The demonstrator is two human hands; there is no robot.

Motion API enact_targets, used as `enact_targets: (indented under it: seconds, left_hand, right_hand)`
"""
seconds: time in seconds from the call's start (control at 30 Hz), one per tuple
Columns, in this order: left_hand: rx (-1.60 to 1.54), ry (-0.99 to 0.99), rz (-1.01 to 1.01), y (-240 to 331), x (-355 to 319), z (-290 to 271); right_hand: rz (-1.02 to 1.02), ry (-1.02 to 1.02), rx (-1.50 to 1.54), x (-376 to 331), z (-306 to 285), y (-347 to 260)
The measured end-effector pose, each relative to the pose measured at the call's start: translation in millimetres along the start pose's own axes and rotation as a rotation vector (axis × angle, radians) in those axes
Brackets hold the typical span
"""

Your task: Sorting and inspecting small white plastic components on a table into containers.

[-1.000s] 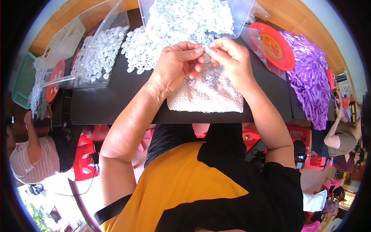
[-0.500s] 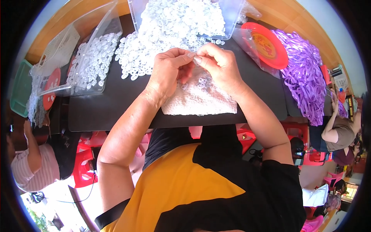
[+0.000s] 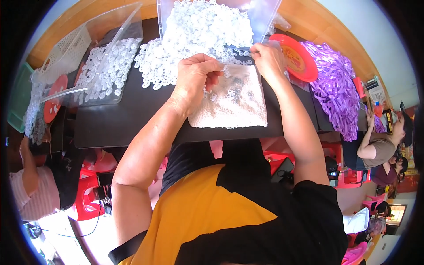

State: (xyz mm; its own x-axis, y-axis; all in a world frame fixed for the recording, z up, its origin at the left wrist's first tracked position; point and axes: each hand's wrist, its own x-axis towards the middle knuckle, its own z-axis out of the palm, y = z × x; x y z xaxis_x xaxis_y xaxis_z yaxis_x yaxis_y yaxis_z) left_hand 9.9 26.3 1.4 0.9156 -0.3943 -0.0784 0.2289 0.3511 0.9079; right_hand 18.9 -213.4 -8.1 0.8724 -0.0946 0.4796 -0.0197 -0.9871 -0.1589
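Observation:
Above a pale, textured cloth (image 3: 251,106), my left hand (image 3: 194,79) is closed, pinching a small white plastic piece (image 3: 226,70) between thumb and forefinger. Its lower fingers curl inward over more such pieces (image 3: 212,96). Several clear and white pieces (image 3: 231,94) lie on the cloth. My right hand (image 3: 269,59) is off to the right, fingertips pinched together beside the loose pieces at the front of the clear bin (image 3: 269,17). Whatever is between those fingertips is too small to make out. A large heap of white plastic pieces (image 3: 212,26) spills from the bin onto the black table (image 3: 132,119).
Right of the bin lie a red plate (image 3: 308,66) and a pile of purple ribbons (image 3: 335,88). On the left stand a clear tray of white pieces (image 3: 106,70), a white basket (image 3: 66,55) and a green tray (image 3: 20,99). People sit at both sides.
My right hand has parted from my left and moved right, to the loose pieces by the bin. My left hand stays over the cloth. The view has shifted slightly.

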Motion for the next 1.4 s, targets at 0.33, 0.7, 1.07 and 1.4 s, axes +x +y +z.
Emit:
enact_targets:
  seconds: [0.33, 0.7, 1.07, 1.4]
  left_hand:
    - [-0.002, 0.015, 0.005, 2.9, -1.1, -1.4]
    - [0.063, 0.027, -0.030, -2.4, 2.1, -1.1]
    - [0.110, 0.023, -0.023, -7.8, 7.3, -0.5]
    - [0.159, -0.016, -0.001, -7.3, 6.2, -4.0]
  right_hand:
    - [-0.021, -0.262, -0.063, 13.6, -5.9, -3.7]
    - [-0.018, -0.287, -0.022, 10.8, 4.6, 12.8]
    - [-0.219, -0.098, -0.026, 4.1, 5.3, 13.6]
    - [-0.485, -0.309, 0.357, -35.4, -52.7, -23.1]
